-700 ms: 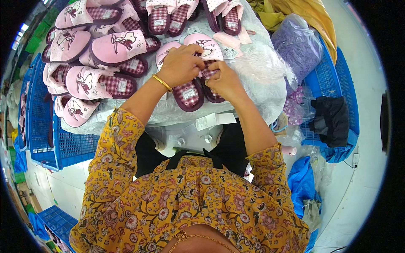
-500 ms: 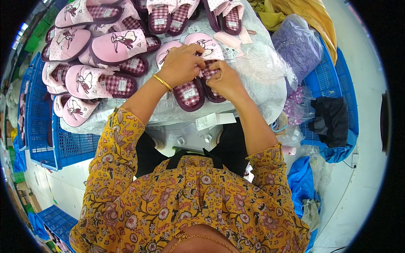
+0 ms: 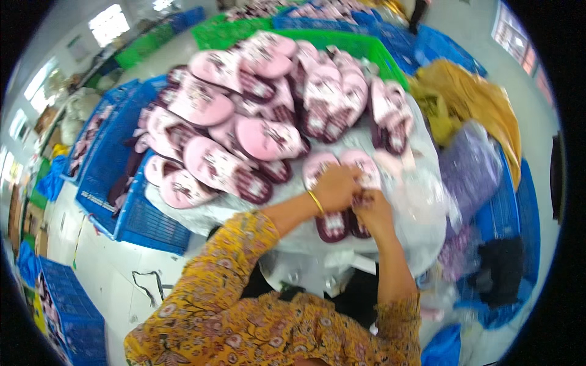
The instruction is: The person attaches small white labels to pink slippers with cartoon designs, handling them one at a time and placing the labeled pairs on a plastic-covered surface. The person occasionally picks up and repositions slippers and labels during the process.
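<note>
Centre frame: both hands on a slipper pair.
Left hand [image 3: 334, 188] and right hand [image 3: 372, 210] clutch soft, light pink slippers [image 3: 342, 201]; best gripped by the uppers.

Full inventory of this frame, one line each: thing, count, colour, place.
Slipper pair: one pair, pink with maroon plaid, side by side on the sheet under both hands.
Slipper pile: many, exact count unclear, pink and maroon plaid, heaped beyond the hands.
Plastic sheet: one, clear-white, spread under the slippers.
Blue crates: several, blue, left of the pile and lower left on the floor.
Green crates: a few, green, behind the pile.
Yellow cloth: one heap, mustard, upper right.
Purple bag: one, translucent lilac, right of the sheet.
Bangle: one, gold, left wrist.
Sleeves: yellow floral, lower centre.
Left hand: on the pair, gripping it.
Right hand: on the pair, beside the left.
</note>
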